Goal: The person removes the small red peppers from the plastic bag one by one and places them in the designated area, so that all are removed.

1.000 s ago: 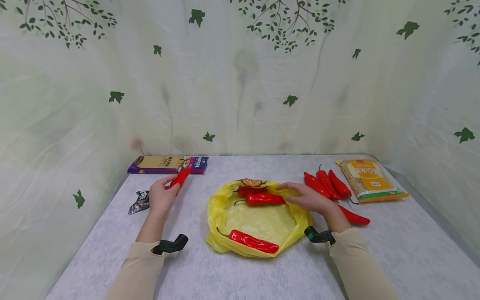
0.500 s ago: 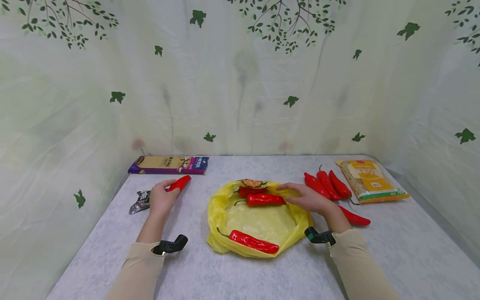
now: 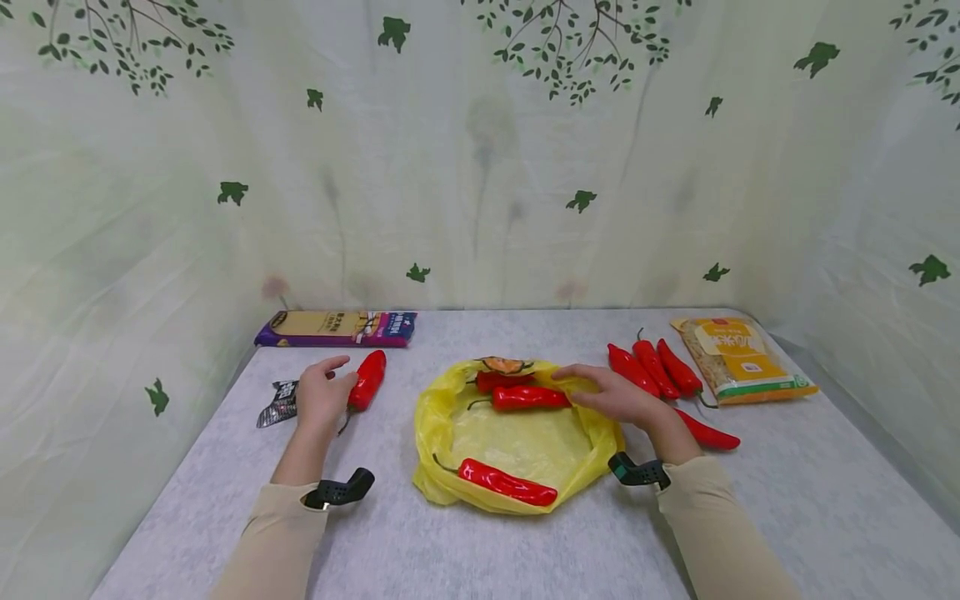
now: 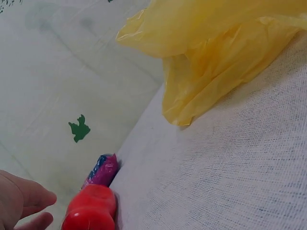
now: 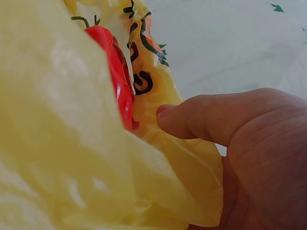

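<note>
A red chili pepper [image 3: 367, 381] lies on the table just right of my left hand [image 3: 325, 396]. That hand is apart from it, thumb and fingers spread with nothing between them; the left wrist view shows the gap between fingertips and the red pepper [image 4: 91, 210]. An opened yellow plastic bag [image 3: 432, 433] stands in the middle, its rim rolled down. Inside it are a red pepper [image 3: 531, 399] and another behind it [image 3: 504, 381], plus one near the front [image 3: 507, 482]. At the bag's right rim, my right hand [image 3: 618, 396] holds the plastic between thumb and fingers.
Several red peppers [image 3: 654, 369] lie to the right, one partly behind the right wrist. Beside them is a yellow grain bag [image 3: 742, 360]. A purple and tan packet [image 3: 335, 329] lies at the back left, and a small black wrapper [image 3: 281, 405] left of the left hand.
My left hand has lowered the red pepper to the table and let go of it, fingers now apart from it. The right hand and the bag have not moved.
</note>
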`<control>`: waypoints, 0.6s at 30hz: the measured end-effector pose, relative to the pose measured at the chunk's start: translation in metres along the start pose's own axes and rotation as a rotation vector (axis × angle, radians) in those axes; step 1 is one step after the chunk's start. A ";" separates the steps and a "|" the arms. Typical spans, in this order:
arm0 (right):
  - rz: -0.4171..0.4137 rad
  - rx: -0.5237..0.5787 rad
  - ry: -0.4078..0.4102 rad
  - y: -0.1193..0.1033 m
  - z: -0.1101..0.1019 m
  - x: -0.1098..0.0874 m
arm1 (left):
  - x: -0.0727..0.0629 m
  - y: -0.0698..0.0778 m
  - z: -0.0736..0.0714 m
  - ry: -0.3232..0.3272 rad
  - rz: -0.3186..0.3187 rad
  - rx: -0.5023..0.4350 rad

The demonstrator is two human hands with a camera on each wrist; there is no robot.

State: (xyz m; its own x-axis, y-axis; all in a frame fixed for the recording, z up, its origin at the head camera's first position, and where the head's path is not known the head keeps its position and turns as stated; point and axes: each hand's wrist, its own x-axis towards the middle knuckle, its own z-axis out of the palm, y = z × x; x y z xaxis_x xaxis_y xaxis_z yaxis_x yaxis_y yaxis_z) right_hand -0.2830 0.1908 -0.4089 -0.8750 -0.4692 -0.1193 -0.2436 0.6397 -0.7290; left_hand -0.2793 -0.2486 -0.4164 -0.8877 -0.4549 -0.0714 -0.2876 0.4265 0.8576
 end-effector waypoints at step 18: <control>-0.040 -0.014 0.000 -0.003 0.000 -0.003 | -0.031 0.039 0.004 0.100 0.296 -0.197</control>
State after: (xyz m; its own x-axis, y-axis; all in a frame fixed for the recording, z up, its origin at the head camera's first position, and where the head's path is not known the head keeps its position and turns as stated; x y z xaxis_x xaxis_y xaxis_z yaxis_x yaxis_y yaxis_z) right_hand -0.2801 0.1905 -0.4064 -0.8647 -0.4941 -0.0901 -0.2840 0.6290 -0.7237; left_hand -0.2642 -0.2146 -0.3833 -0.8799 -0.4124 0.2361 0.0598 0.3969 0.9159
